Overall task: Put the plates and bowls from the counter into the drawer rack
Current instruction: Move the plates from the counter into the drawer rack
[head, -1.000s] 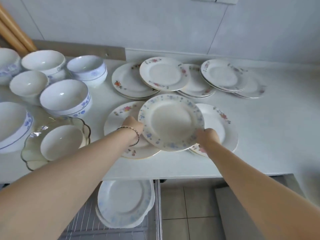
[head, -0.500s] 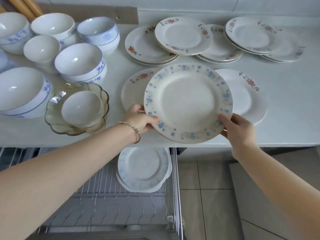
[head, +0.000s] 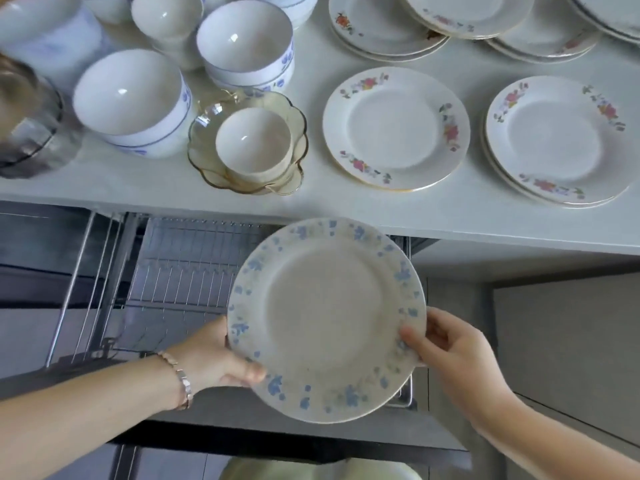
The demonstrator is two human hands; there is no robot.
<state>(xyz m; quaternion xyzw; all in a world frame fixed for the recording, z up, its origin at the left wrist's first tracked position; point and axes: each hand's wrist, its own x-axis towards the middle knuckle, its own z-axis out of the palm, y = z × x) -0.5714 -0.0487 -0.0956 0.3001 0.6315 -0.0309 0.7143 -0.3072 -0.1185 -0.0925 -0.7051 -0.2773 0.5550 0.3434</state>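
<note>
the fingers (head: 247, 372) of the left hand (head: 211, 355) and of the right hand (head: 450, 344) are clamped on opposite rims of the blue-flowered plate (head: 325, 320), thumbs on top, probably to keep it level and steady. the plate hangs off the worktop (head: 346, 209), just below its front edge, over the right end of the drawer rack (head: 180, 271). behind that edge wait the floral plates (head: 394, 129) and the bowls (head: 131, 98), one bowl nested in a glass dish (head: 207, 168).

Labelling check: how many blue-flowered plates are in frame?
1: the blue-flowered plate, held over the drawer rack between the left hand and the right hand. It covers part of the rack, so more could sit hidden beneath it.
</note>
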